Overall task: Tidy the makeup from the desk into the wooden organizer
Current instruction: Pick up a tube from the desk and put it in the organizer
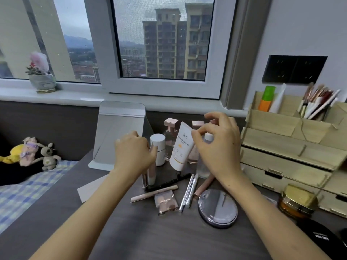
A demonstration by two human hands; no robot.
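Far left on the desk (pixel 131 237), the standing mirror (pixel 120 132) leans back. Next comes the left hand (pixel 134 152), fingers curled down round the top of a slim pink tube (pixel 151 175) that stands upright, thumb against the white bottle (pixel 158 149) beside it. Down front lies a small sachet (pixel 166 200) reading "MENOW", flat on the desk. Now the white tube (pixel 181 147): cap down on the desk, crimped end up, long axis near vertical with the top tipped slightly right, "DrG" printed near the top; the smaller lines are too blurred to read. The right hand (pixel 219 145) pinches its upper edge between thumb and forefinger, other fingers arched above. A round compact (pixel 217 209) lies in front. Far right, the wooden organizer (pixel 293 147) stands holding brushes (pixel 315 104).
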